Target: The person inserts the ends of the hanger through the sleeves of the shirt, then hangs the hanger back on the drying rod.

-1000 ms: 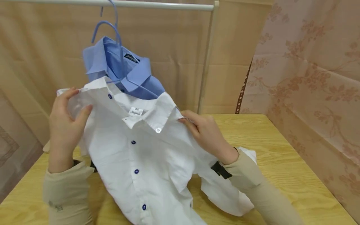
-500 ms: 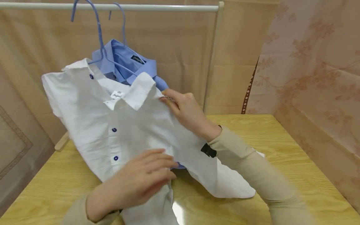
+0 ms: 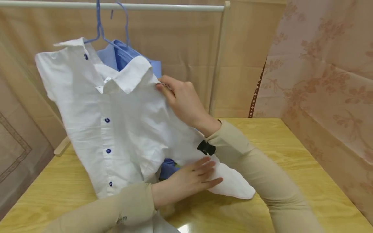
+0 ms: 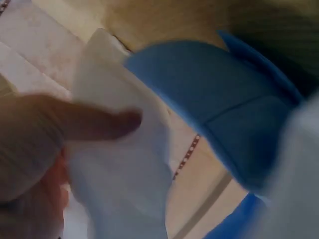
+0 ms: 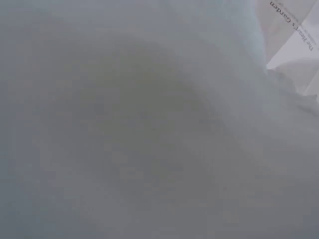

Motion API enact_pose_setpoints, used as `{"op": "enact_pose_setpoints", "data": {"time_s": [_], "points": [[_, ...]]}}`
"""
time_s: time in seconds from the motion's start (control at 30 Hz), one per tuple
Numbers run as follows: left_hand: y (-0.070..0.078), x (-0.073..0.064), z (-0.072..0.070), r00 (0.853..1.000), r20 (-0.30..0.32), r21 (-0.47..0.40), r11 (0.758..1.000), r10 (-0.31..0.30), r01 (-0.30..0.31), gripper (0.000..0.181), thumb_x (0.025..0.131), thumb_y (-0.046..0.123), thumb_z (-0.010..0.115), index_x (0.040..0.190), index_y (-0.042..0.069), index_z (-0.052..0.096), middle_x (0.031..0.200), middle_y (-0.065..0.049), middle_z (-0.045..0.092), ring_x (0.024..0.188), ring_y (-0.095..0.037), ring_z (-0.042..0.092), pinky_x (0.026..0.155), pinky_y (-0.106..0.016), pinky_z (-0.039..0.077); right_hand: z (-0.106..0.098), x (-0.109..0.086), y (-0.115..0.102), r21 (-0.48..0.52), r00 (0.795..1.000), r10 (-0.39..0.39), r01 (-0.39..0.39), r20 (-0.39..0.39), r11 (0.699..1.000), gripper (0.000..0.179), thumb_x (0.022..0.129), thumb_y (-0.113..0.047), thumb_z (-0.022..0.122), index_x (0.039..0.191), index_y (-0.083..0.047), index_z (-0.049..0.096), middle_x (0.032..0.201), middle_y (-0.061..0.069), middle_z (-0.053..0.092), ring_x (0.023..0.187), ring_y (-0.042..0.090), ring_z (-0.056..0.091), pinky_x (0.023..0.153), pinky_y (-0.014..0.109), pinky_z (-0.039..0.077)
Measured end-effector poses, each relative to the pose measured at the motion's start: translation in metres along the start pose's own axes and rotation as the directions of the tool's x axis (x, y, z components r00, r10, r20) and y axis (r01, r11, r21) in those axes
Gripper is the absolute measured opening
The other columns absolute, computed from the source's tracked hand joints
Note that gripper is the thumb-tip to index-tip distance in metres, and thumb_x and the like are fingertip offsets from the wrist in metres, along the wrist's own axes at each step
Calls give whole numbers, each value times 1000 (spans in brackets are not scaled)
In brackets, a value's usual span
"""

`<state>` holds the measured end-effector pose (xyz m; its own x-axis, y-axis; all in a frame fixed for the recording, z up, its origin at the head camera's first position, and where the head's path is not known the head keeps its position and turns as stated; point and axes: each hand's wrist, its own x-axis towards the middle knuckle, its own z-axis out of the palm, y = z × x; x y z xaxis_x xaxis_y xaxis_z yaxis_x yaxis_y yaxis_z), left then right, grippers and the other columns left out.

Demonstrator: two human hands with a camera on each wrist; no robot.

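A white shirt point(image 3: 125, 113) with dark blue buttons is on a blue hanger point(image 3: 98, 22), whose upper end leaves the head view's top edge in front of the rail. My right hand point(image 3: 186, 102) pinches the shirt's shoulder between thumb and fingers. Lower down, my left hand point(image 3: 189, 179) lies over the shirt's hanging sleeve point(image 3: 233, 181), its fingers straight and spread. In the left wrist view, the thumb extends across white cloth. White cloth fills most of the right wrist view, hiding the hand there.
Behind the white shirt hangs a blue shirt point(image 3: 106, 57) on a second blue hanger point(image 3: 126, 22). A white rail point(image 3: 175, 7) with an upright post point(image 3: 217, 58) spans the back. A wooden table point(image 3: 291, 161) lies below, and a floral curtain point(image 3: 329, 81) stands at the right.
My left hand has left the shirt's far shoulder and crossed right to the hanging sleeve. The white shirt and hanger have gone up and left, with my right hand still gripping the shoulder.
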<state>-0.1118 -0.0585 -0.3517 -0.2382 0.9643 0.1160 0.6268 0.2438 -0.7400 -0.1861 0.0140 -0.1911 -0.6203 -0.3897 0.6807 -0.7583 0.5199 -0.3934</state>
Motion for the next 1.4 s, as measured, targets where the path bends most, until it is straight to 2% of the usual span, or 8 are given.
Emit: {"op": "enact_pose_setpoints", "data": {"time_s": [0.17, 0.23, 0.33, 0.57, 0.87, 1.0, 1.1, 1.4], "points": [[-9, -9, 2, 990, 97, -84, 990, -106, 114, 32, 73, 16, 66, 105, 24, 62, 50, 13, 50, 55, -6, 54, 105, -34, 27, 5, 14, 7, -38, 1000, -12, 13, 25, 999, 21, 93, -24, 50, 95, -8, 62, 71, 5, 61, 55, 14, 45, 56, 22, 35], [-13, -21, -4, 979, 162, -119, 983, -121, 141, 12, 71, 19, 69, 81, 25, 65, 51, 12, 52, 56, -7, 54, 103, -33, 30, 6, 20, 11, -50, 999, -10, 12, 36, 999, 21, 94, -24, 49, 95, -7, 62, 75, 6, 62, 56, 15, 47, 56, 23, 36], [-15, -41, -10, 971, 191, -146, 974, -144, 173, 17, 69, 16, 70, 60, 23, 59, 57, 10, 53, 63, -9, 56, 101, -32, 32, 8, 28, 15, -63, 999, 13, -10, 48, 998, 21, 94, -24, 48, 95, -8, 61, 79, 6, 64, 60, 15, 49, 59, 23, 37], [-6, -90, 1, 974, 44, -158, 961, -224, 228, 20, 65, 15, 66, 51, 17, 52, 69, 3, 47, 80, -16, 54, 96, -31, 36, 12, 35, 21, -58, 997, 55, -52, 57, 997, 22, 94, -26, 48, 97, -9, 62, 83, 5, 65, 65, 14, 52, 63, 23, 39], [-18, -146, 2, 946, 100, -150, 935, -308, 320, 10, 66, 9, 55, 59, 2, 57, 79, -7, 62, 94, -26, 56, 106, -38, 24, 9, 38, 30, -61, 994, 108, -108, -3, 992, 22, 93, -26, 49, 96, -9, 63, 86, 6, 65, 70, 15, 53, 66, 25, 41], [-23, -159, 9, 877, 152, -192, 857, -456, 479, 48, 67, 41, 68, 95, 3, 64, 93, -11, 64, 105, -30, 52, 106, -43, 21, 10, 39, 31, -94, 997, 78, -79, -16, 992, 22, 94, -26, 49, 95, -9, 62, 79, 6, 63, 66, 16, 52, 63, 24, 40], [-31, -169, 15, 799, 224, -165, 787, -557, 595, 79, 58, 65, 63, 113, 9, 61, 107, -16, 60, 113, -33, 46, 108, -46, 14, 13, 42, 29, -110, 998, 47, -50, -29, 993, 22, 94, -26, 48, 94, -8, 61, 73, 6, 60, 63, 16, 51, 61, 25, 38], [-74, -197, 35, 543, 406, -58, 572, -735, 818, 81, 66, 65, 58, 117, 3, 59, 134, -25, 41, 131, -36, 25, 110, -47, -9, 33, 50, 19, -176, 999, 44, -38, 29, 984, 25, 96, -29, 43, 100, -11, 59, 68, 7, 56, 60, 18, 52, 59, 27, 39]]}}
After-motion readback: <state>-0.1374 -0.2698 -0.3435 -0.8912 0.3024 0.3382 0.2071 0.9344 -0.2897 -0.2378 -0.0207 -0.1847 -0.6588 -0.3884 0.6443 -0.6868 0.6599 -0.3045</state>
